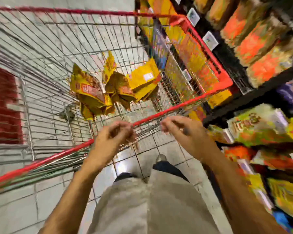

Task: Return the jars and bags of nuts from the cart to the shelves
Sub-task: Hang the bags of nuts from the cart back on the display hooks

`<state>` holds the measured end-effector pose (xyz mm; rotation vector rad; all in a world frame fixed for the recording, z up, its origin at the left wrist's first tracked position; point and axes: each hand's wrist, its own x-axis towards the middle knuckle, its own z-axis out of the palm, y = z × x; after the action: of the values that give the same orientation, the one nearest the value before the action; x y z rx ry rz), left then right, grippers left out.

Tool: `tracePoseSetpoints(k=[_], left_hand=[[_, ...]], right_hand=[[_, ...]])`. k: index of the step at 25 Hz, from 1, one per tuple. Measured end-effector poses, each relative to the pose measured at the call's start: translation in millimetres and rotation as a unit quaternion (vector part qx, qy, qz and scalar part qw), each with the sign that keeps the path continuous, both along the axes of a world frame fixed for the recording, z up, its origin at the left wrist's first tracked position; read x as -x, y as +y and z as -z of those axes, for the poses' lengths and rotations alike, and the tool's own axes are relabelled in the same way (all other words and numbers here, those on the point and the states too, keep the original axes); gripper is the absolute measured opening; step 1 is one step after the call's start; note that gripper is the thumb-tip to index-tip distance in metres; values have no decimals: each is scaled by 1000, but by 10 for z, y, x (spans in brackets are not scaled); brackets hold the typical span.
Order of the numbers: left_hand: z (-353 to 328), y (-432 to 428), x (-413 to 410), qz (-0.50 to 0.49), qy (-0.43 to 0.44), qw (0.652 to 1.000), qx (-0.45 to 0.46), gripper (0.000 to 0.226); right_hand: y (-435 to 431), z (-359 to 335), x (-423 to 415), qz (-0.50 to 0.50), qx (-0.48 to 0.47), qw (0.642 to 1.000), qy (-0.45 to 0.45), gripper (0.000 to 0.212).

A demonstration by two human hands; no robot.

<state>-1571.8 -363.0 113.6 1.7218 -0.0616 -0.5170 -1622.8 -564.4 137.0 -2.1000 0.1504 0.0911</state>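
The bags of nuts point(91, 95) are what I go by. A loose heap of yellow packets lies on the wire bottom of the cart point(176, 107), roughly mid-basket, in about three clumps that touch one another. I can pick out no jars among them, so either the jars are already shelved or they sit where I cannot see. My judgement is that the job is well along but not finished, with this last batch of bags to go back.

My left hand point(115, 135) and right hand point(179, 129) are at the cart's near red rim, fingers curled. Neither has a bag. The picture is smeared, and I cannot tell whether either hand grips the rim or only hovers by it.

The shelves point(243, 97) stand just beside the cart on my right, packed with orange, yellow and green packs. I cannot make out a gap that matches the yellow bags.
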Motion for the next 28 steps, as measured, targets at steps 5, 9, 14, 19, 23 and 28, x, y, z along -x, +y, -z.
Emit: tracePoseSetpoints(k=[5, 9, 14, 19, 23, 28], left_hand=[[-183, 17, -493, -177, -48, 982, -31, 13], [64, 374, -952, -245, 25, 968, -49, 17], [713, 997, -1918, -289, 134, 938, -137, 24], [1507, 1310, -2736, -309, 122, 910, -247, 20], [2131, 1168, -3181, -367, 79, 891, -254, 23], [2680, 1054, -3460, -430, 62, 861, -263, 28]], right_hand=[[-365, -67, -1574, -145, 48, 988, 13, 17], [-113, 416, -2473, -195, 71, 977, 58, 21], [338, 1171, -3312, -109, 82, 978, 159, 28], [536, 1876, -4018, 60, 91, 966, 234, 35], [657, 2418, -4323, 103, 3, 966, 239, 58], [816, 2700, -4400, 80, 10, 987, 142, 32]])
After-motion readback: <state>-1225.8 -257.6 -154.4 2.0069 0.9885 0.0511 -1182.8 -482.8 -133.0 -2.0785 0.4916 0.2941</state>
